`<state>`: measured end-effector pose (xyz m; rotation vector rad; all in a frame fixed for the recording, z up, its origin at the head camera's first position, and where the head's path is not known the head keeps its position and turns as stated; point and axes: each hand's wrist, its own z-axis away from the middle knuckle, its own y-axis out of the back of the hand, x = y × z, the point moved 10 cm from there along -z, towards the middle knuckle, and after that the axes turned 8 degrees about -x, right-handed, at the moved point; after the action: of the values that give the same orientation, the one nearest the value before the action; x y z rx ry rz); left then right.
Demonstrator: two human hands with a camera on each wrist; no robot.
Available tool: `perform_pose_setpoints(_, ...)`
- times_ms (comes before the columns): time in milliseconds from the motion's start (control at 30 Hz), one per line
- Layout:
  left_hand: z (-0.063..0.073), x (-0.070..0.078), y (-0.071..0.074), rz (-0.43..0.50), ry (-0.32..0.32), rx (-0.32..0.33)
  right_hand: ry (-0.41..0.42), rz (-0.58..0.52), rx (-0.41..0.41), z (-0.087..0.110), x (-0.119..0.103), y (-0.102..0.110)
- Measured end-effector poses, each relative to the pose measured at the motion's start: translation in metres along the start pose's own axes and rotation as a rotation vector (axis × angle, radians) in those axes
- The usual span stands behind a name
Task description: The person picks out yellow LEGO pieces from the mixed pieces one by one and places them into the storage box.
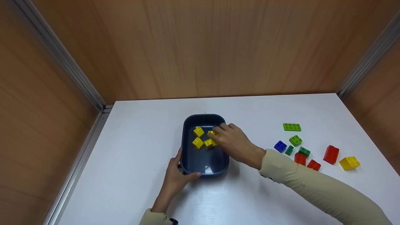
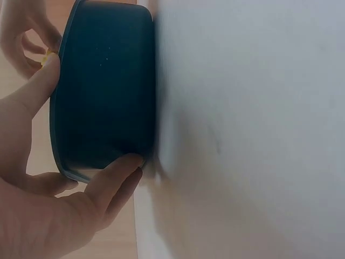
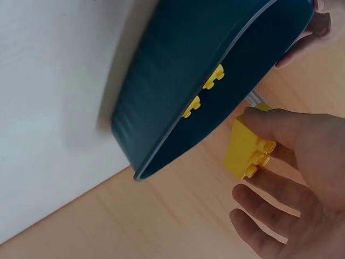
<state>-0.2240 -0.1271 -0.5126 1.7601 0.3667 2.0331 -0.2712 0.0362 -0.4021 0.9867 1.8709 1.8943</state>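
Note:
A dark blue rectangular tub (image 1: pixel 204 162) with rounded corners sits on the white table. My left hand (image 1: pixel 175 175) grips its near left corner, the thumb over the near rim and the fingers along the left side. Over the tub's right half, my right hand (image 1: pixel 235 143) pinches a yellow toy building brick (image 3: pixel 241 148) between thumb and fingers. The right wrist view shows this brick above the rim, studs toward the palm. Several yellow bricks (image 1: pixel 197 143) lie inside the tub, partly hidden by the right hand in the head view.
To the right lie a light green brick (image 1: pixel 292 127), a smaller green one (image 1: pixel 295 140), a blue brick (image 1: pixel 280 146), dark green bricks (image 1: pixel 304 152), red bricks (image 1: pixel 331 154) and a large yellow brick (image 1: pixel 350 163). The right sleeve (image 1: pixel 312 184) passes close by the red ones. Wooden panels (image 1: pixel 200 50) surround the table.

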Motion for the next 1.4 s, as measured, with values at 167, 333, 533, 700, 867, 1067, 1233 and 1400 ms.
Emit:
perform_pose_setpoints(167, 0.001, 0.001, 0.001, -0.008, -0.017, 0.005, 0.036, 0.009, -0.007, -0.007, -0.010, -0.001)
perform_pose_setpoints(333, 0.001, 0.001, 0.001, -0.007, -0.022, 0.001, 0.051, -0.007, -0.061, -0.013, -0.019, -0.006)
perform_pose_setpoints(533, 0.001, 0.002, 0.001, -0.009, -0.024, 0.003, 0.079, 0.020, -0.078, -0.020, -0.030, -0.007)
perform_pose_setpoints(700, 0.000, 0.001, 0.002, -0.013, -0.012, 0.009, 0.110, 0.006, -0.083, -0.025, -0.038, -0.007)
perform_pose_setpoints(867, 0.000, 0.000, 0.002, -0.009, -0.005, 0.010, 0.141, -0.002, -0.114, -0.029, -0.045, -0.012)
perform_pose_setpoints(1067, 0.002, 0.002, 0.002, 0.015, -0.021, 0.007, 0.180, 0.071, -0.152, -0.031, -0.054, -0.018)
perform_pose_setpoints(1233, 0.002, 0.002, 0.003, 0.019, -0.025, 0.005, 0.211, 0.080, -0.204, -0.033, -0.060, -0.024)
perform_pose_setpoints(1400, 0.003, 0.000, 0.003, 0.014, -0.008, 0.008, 0.235, 0.055, -0.244, -0.036, -0.064, -0.027)
